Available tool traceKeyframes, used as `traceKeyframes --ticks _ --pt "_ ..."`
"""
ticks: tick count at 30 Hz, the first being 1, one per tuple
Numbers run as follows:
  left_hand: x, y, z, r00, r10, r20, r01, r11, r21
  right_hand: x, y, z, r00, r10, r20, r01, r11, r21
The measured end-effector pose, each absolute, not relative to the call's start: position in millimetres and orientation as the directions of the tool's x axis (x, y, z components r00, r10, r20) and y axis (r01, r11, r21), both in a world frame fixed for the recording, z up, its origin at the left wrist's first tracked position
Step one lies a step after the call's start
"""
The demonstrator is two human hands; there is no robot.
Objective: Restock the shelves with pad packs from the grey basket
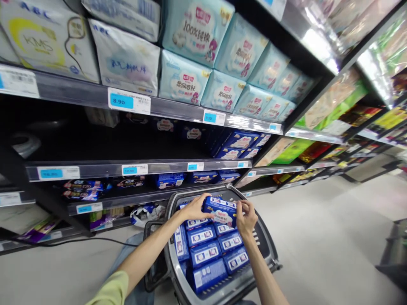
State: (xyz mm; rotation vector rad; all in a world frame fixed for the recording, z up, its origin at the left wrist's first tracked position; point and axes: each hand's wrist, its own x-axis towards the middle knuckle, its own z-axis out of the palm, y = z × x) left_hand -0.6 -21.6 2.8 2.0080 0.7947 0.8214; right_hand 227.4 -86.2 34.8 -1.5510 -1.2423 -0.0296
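Observation:
A blue pack of sanitary pads [220, 212] is held over the shopping basket, its pink-and-white label facing up toward me. My left hand [197, 208] grips the pack's left end, thumb along its lower front edge. At the right end, my right hand [245, 218] closes on it with the fingertips at the top corner. Below, the grey basket [270, 254] holds several similar blue packs [203, 254] in rows, most with a white strip showing. Both forearms reach across the basket, and part of its far contents is hidden behind the hands.
A shelf [127, 146] ahead carries blue packs [240, 142] at its right end. Above stand light-blue packs [222, 91] and white ABC packs [127, 59]. A black cable [95, 239] crosses the floor at left. The aisle floor [318, 237] stretches to the right.

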Motion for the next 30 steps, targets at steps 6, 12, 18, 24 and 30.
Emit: traceKeyframes --ticks 6,12,18,24,30 --pt "-1.5 -36.1 18.7 0.569 0.768 0.294 0.237 -0.496 0.835 230.3 -89.8 35.9 0.487 0.649 0.584 0.663 0.161 -0.731" --pt "-7.2 -48.2 48.0 0.579 0.721 0.382 0.253 -0.604 0.755 241.6 -92.0 29.8 0.49 0.695 0.527 0.64 0.124 -0.758" --pt "-40.9 -51.7 96.7 0.514 0.738 0.437 0.36 -0.649 0.67 256.0 -89.9 17.5 0.496 0.758 0.424 0.57 0.084 -0.818" --pt "-87.1 -32.0 176.1 0.271 0.712 0.648 0.465 -0.686 0.559 260.7 -93.3 14.0 0.439 0.81 0.388 0.593 0.063 -0.803" --pt "-112.6 21.7 232.3 0.138 0.78 0.61 0.693 -0.516 0.503 259.7 -98.7 25.1 0.403 0.813 0.421 0.637 0.08 -0.766"
